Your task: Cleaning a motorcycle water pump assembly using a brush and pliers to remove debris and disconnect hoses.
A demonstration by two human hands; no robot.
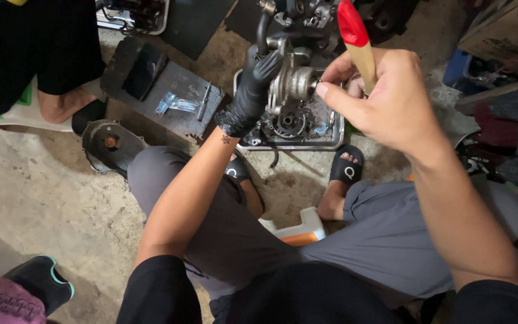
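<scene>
Closest to the lens, our black sleeves point(307, 297) and grey trousers point(385, 240) filled the lower edge of the view. Far left, another person's bare foot point(61, 105) rested on the concrete floor point(37, 198), with a round dark metal cover point(110, 144) just beside it. Next came a dark flat plate point(169, 96) carrying a small clear plastic bag point(175, 103). Our left hand point(252, 90), in a black glove, was closed around the left side of the grey engine part point(292, 84), thumb and fingers gripping it. That part was held above a shallow metal tray point(331, 135) of small black pieces, which sat on the floor between our sandalled feet point(346, 171). Our right hand point(385, 96), bare, pinched the right end of the engine part with its fingertips point(322, 90). It also clasped a wooden handle with a red tip point(355, 39), which stood upright. Far right, we saw cardboard and cloth piled together point(505, 78).
</scene>
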